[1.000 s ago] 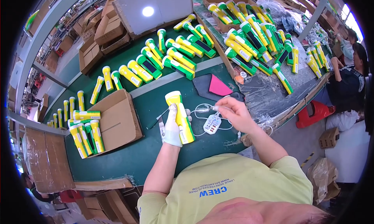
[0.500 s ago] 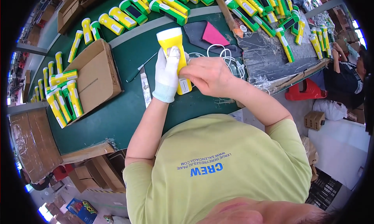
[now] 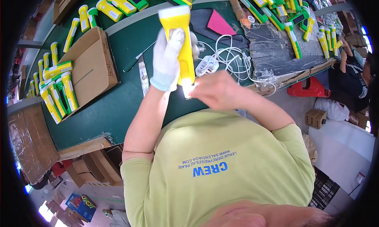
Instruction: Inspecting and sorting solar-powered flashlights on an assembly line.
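Observation:
My left hand (image 3: 167,59), in a white knit glove, is wrapped round the body of a yellow flashlight (image 3: 184,63) with a wide white head. The head points away from me. At the flashlight's near end a bright white light glows and falls on my left forearm and shirt. Bare and slightly blurred, my right hand (image 3: 217,89) is closed, with its fingertips at that glowing end. What exactly lies under those fingertips is partly hidden. Beyond my right hand a white socket block (image 3: 207,65) with coiled white cable lies on the green table (image 3: 94,126).
A screwdriver (image 3: 138,59) and a metal strip (image 3: 143,77) lie left of my glove. Flashlights stand in and around a cardboard box (image 3: 92,71). More flashlights (image 3: 292,39) are piled on a grey board at right. A dark and pink cloth (image 3: 219,23) lies ahead. Another person (image 3: 351,75) sits far right.
The flashlight's near end now glows; it did not before. My right hand has slid from the flashlight's side down to that end. The socket block has come into sight.

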Tool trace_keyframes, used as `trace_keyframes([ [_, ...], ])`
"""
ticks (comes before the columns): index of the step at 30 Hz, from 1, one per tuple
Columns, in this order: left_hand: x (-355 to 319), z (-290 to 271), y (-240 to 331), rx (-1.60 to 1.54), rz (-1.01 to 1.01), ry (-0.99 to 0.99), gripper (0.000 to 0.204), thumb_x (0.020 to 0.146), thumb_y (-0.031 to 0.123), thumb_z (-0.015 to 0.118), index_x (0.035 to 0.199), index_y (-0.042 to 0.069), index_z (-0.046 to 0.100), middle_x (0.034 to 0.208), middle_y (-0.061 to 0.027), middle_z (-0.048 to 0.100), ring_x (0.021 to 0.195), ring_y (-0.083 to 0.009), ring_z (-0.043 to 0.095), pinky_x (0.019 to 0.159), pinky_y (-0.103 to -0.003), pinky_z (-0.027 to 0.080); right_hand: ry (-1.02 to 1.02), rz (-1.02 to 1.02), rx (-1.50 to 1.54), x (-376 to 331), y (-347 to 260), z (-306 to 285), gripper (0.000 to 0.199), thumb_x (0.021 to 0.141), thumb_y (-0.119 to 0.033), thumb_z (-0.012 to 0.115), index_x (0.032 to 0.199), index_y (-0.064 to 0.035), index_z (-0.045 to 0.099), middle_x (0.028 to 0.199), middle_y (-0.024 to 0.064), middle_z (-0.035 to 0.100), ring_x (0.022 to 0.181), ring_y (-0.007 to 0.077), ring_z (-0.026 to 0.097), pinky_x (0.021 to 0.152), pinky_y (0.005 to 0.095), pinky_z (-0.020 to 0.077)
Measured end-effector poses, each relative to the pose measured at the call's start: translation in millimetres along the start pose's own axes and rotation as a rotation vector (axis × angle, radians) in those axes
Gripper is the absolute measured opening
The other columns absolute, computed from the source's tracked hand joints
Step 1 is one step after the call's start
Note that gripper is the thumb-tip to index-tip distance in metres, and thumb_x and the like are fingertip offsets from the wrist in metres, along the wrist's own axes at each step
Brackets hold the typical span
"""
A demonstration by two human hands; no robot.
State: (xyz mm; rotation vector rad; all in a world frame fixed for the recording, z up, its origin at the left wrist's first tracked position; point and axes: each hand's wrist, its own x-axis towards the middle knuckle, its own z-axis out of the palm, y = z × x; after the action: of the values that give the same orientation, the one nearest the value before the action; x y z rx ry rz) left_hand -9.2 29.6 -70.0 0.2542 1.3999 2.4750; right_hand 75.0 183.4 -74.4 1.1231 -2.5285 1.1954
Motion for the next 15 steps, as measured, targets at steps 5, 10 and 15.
trace_keyframes([
  [5,4.7,3.3,7.6,0.012,-0.031,0.019,0.033,0.097,0.035,0.051,0.108,0.004,0.048,0.084,-0.0077,0.059,0.065,-0.0128,0.059,0.059,-0.028,0.051,-0.083,0.079,0.02,-17.3,5.7,17.4,0.014,0.08,-0.005,0.066,0.093,-0.0097,0.069,0.084,0.0059,0.067,0.074,0.0236,0.067,0.059,0.0349,0.0532],
  [10,-7.8,2.8,-14.1,0.03,-0.123,0.051,0.043,0.099,0.045,0.045,0.112,0.004,0.049,0.087,-0.008,0.061,0.07,-0.0123,0.059,0.061,-0.026,0.05,0.223,0.565,0.867,-0.7,-5.2,18.8,0.018,0.092,-0.011,0.063,0.104,-0.0003,0.069,0.088,0.0051,0.071,0.072,0.0095,0.064,0.063,0.0244,0.0508],
  [15,-13.2,-12.5,-15.7,-0.388,-0.311,-0.076,0.074,0.091,0.065,0.043,0.133,0.004,0.045,0.1,-0.0093,0.061,0.09,-0.0193,0.061,0.083,-0.034,0.05,0.323,0.74,1.154,4.6,29.8,-27.9,0.015,0.09,-0.011,0.062,0.099,-0.002,0.07,0.07,-0.0007,0.06,0.057,0.0024,0.046,0.049,0.0184,0.032],
])
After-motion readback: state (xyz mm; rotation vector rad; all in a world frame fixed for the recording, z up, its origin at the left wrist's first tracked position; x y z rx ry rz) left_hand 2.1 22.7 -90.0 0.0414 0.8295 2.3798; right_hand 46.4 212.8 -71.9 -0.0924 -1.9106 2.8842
